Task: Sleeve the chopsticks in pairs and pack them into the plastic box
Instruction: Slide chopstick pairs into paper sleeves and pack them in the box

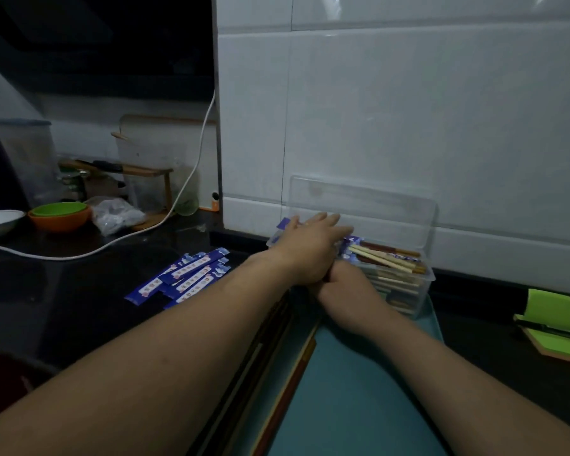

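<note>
Head view: left hand (310,248) is laid flat, fingers extended, over the clear plastic box (408,291) at the tiled wall. Right hand (344,287) is tucked beneath it; its grip cannot be told. Sleeved chopsticks (387,258) are seen inside. Empty blue paper sleeves (181,278) lie on the dark table (63,291).

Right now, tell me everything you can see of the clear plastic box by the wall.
The plastic box is clear, rectangular and looks thin-walled. Its hinged lid stands open, leaning back on the white tiled wall. It sits on the dark counter at the teal board's far end, stacked with sleeved chopsticks, bare ends pointing right. The left hand lies flat over its left end; the right hand meets its near side.
</note>
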Demonstrator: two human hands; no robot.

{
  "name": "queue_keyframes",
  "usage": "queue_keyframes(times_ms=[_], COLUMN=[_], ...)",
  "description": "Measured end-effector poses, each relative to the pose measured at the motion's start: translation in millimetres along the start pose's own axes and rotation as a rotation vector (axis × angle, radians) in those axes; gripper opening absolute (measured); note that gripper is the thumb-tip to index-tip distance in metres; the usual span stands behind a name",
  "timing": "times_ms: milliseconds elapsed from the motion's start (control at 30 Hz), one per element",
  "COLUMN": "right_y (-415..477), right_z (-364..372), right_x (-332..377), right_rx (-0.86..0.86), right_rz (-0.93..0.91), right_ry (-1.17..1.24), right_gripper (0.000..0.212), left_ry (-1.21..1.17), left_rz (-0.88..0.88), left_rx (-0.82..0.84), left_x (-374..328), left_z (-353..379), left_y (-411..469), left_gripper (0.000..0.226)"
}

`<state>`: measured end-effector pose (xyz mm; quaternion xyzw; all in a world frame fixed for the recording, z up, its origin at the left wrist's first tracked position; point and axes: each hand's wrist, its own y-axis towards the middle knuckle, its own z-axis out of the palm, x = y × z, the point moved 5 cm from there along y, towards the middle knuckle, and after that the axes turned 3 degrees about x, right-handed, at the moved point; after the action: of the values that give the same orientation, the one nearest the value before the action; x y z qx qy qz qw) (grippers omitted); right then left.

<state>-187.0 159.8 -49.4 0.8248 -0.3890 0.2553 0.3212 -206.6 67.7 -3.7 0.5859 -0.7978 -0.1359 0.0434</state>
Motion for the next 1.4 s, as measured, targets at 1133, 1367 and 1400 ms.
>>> queue_keyframes(times_ms=[1133, 1367, 1400], right_y=[1, 2, 2], right_z=[11, 12, 11], right_x=[4, 2, 2], right_rx=[0.076, 0.091, 0.088], right_rz=[-0.102, -0.098, -0.096], right_ry=[-0.293, -0.29, -0.283], right_gripper=[0.021, 0.017, 0.017], left_ry=[-0.252, -0.086, -0.052], left_rz=[-0.302, -0.317, -0.315], left_rx=[-0.294, 0.014, 0.049], left_x=[38, 29, 27], left_z=[-7, 8, 11], left_y=[-101, -120, -121], left_gripper=[0.018, 0.022, 0.025])
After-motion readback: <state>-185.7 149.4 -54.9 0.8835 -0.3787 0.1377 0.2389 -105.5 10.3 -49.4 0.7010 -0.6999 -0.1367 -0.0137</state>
